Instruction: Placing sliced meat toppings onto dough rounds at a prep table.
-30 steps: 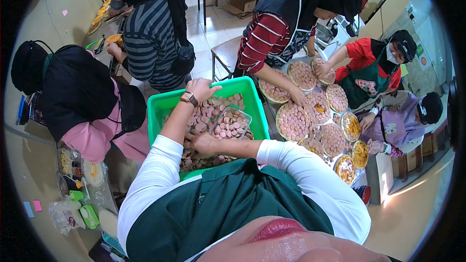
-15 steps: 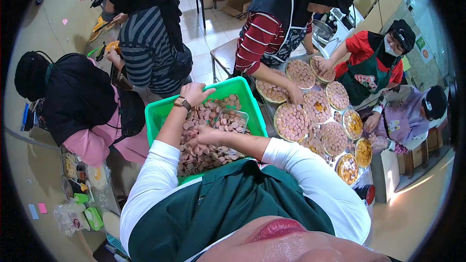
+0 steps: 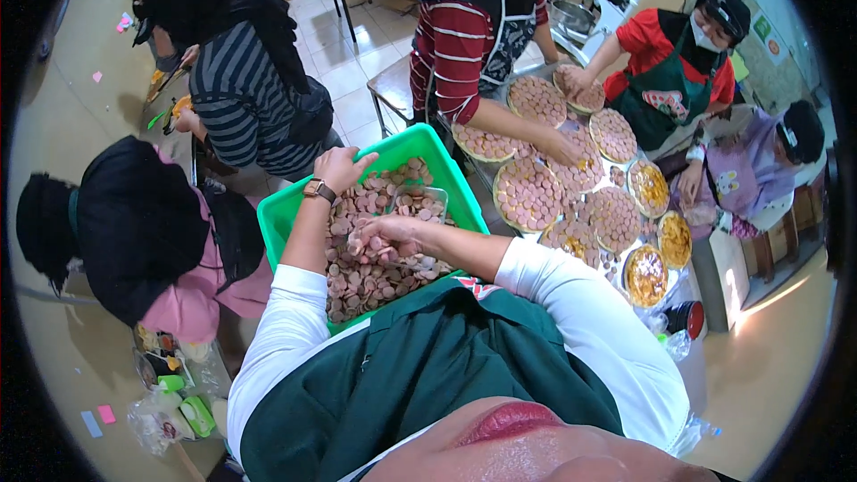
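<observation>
Round pinkish sausage slices (image 3: 357, 290) fill a green plastic tub (image 3: 444, 153) in front of me. My left hand (image 3: 337, 170), with a watch on its wrist, grips the tub's far rim, thumb pointing right. Among the slices, my right hand (image 3: 386, 237) is turned partly palm up, its curled fingers holding a few of them. A clear plastic container (image 3: 430, 193), also with slices in it, sits in the tub just beyond my right hand.
Right of the tub, a table carries several slice-topped pizzas (image 3: 528, 196) and some glossy orange-brown ones (image 3: 645, 275). A person in red stripes (image 3: 455, 54) reaches over them; others stand farther right. People in pink (image 3: 192, 303) and grey stripes (image 3: 250, 94) work at left.
My right hand has turned from reaching down into the slices to a more palm-up pose with slices in its fingers. My left hand stays on the rim. The view has shifted slightly.
</observation>
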`<action>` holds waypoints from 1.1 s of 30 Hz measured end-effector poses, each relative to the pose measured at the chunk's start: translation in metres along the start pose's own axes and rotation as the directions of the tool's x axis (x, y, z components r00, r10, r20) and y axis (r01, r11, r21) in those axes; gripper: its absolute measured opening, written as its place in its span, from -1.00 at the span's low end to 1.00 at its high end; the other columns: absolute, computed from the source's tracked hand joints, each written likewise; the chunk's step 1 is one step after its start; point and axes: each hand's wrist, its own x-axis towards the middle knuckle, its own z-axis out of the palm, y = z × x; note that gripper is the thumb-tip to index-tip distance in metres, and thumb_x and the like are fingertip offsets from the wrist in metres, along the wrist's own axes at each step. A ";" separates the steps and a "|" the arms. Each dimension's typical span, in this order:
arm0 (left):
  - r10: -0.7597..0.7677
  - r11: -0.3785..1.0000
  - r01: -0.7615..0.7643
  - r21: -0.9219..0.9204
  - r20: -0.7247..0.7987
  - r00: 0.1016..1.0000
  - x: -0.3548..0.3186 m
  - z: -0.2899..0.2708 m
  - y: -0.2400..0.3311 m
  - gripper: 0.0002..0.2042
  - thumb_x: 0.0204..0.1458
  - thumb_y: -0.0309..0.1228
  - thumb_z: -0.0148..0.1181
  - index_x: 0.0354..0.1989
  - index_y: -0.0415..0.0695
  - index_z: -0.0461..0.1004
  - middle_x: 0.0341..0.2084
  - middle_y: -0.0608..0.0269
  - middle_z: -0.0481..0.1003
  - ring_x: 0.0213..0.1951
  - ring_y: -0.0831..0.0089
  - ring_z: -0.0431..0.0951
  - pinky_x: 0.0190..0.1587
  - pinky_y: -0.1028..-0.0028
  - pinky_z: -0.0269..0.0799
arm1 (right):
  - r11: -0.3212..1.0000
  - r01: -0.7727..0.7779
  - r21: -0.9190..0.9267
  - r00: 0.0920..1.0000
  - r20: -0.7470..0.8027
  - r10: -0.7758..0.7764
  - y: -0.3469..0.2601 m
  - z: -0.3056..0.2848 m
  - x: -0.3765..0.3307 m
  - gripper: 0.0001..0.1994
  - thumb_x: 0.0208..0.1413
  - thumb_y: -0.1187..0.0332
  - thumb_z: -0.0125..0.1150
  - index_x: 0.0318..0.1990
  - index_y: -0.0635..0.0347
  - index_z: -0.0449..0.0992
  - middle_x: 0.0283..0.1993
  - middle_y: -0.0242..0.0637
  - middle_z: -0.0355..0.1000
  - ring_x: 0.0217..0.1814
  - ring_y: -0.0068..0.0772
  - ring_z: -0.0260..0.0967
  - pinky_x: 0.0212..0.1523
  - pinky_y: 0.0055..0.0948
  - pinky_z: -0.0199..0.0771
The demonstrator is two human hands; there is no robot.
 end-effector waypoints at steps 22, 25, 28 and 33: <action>-0.134 0.991 0.134 0.010 0.055 0.989 -0.001 0.007 0.012 -0.28 0.00 0.26 0.02 0.01 -0.21 0.49 -0.16 -0.12 0.53 -0.07 0.04 0.53 -0.04 0.21 0.39 | 0.764 0.639 -0.092 0.220 -0.929 -0.296 0.116 -0.115 -0.384 -0.50 0.08 0.35 0.20 0.18 0.19 0.26 -0.11 -0.26 0.50 -0.31 -0.48 0.53 -0.59 -0.57 0.45; -0.128 0.992 0.127 0.016 0.054 0.990 0.002 0.003 0.022 -0.25 0.00 0.27 0.01 0.04 -0.25 0.47 -0.11 -0.13 0.52 -0.03 0.05 0.52 -0.01 0.22 0.38 | 0.887 0.443 -0.126 -0.071 -0.992 -0.105 0.200 -0.191 -0.435 -0.62 -0.02 0.32 0.26 -0.02 0.22 0.47 -0.28 -0.25 0.53 -0.36 -0.46 0.51 -0.57 -0.51 0.42; -0.128 0.992 0.128 0.005 0.076 0.989 0.005 0.004 0.021 -0.24 0.00 0.27 0.01 0.05 -0.26 0.46 -0.09 -0.13 0.51 -0.02 0.05 0.51 0.01 0.22 0.37 | 0.952 0.269 -0.145 -0.328 -0.943 -0.051 0.270 -0.268 -0.468 -0.71 -0.07 0.35 0.30 -0.14 0.19 0.51 -0.38 -0.29 0.52 -0.48 -0.43 0.47 -0.62 -0.45 0.39; -0.155 0.988 0.154 0.030 0.046 0.987 0.002 0.011 0.006 -0.26 0.00 0.27 0.01 0.03 -0.23 0.47 -0.11 -0.12 0.52 -0.02 0.05 0.51 0.00 0.21 0.38 | 0.985 -0.160 -0.062 -0.554 -0.821 -0.141 0.243 -0.269 -0.460 -0.62 -0.09 0.37 0.27 -0.03 0.13 0.50 -0.30 -0.19 0.55 -0.57 -0.34 0.48 -0.66 -0.38 0.45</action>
